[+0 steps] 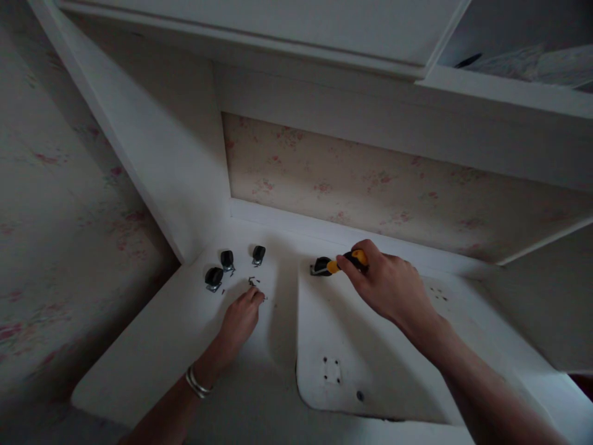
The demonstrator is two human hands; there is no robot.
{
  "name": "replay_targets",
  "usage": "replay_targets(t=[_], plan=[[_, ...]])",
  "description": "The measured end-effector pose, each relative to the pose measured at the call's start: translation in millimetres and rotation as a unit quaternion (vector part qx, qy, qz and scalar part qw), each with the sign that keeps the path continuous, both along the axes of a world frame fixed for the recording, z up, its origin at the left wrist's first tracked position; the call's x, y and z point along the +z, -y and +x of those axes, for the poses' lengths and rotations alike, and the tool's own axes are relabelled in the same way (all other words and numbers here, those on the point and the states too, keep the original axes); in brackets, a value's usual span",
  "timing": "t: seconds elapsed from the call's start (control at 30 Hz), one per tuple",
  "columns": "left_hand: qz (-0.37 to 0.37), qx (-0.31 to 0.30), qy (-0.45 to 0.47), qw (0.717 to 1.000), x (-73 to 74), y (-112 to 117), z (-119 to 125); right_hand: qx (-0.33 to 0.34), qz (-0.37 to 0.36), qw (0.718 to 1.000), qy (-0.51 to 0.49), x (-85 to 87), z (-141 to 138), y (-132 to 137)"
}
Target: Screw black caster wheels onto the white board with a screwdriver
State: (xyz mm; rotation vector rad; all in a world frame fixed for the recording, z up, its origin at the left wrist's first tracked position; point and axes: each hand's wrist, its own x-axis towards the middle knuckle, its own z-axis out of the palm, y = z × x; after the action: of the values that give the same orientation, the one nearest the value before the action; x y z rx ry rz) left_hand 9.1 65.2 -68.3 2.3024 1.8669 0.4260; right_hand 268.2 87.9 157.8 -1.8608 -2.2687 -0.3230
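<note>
My right hand (382, 278) is wrapped round a screwdriver (359, 256) with a yellow and black handle. Its shaft points left to a black caster wheel (321, 266) with a metal plate, which stands at the corner of a white board (370, 346). On the white desktop, my left hand (241, 315) has its fingertips pinched together beside several small screws (252, 282); what is between them is too small to make out. Three more casters, a left one (214, 277), a middle one (227, 259) and a right one (259, 254), lie beyond that hand.
Near the board's front corner is a square of screw holes (332, 370), with a dark round fitting (360, 395) beside it. More holes (438, 293) show at the far right. A side panel (185, 142), a back ledge (287, 216) and an overhead cabinet (278, 31) enclose the desktop (152, 346).
</note>
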Motion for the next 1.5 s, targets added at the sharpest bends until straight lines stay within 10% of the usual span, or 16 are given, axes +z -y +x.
replay_targets(t=[0.5, 1.0, 1.5], plan=[[0.012, 0.020, 0.039, 0.999, -0.9, 5.1, -5.4, 0.078, -0.114, 0.988, 0.063, 38.4, -31.0, -55.0], [0.042, 0.057, 0.157, 0.985, -2.4, 3.2, -5.7, 0.037, -0.052, 0.996, 0.068, 30.1, -26.5, -50.6], [0.039, 0.063, 0.209, 0.975, -0.4, 6.6, -5.8, 0.156, -0.106, 0.981, 0.037, 37.8, -16.5, -48.0]])
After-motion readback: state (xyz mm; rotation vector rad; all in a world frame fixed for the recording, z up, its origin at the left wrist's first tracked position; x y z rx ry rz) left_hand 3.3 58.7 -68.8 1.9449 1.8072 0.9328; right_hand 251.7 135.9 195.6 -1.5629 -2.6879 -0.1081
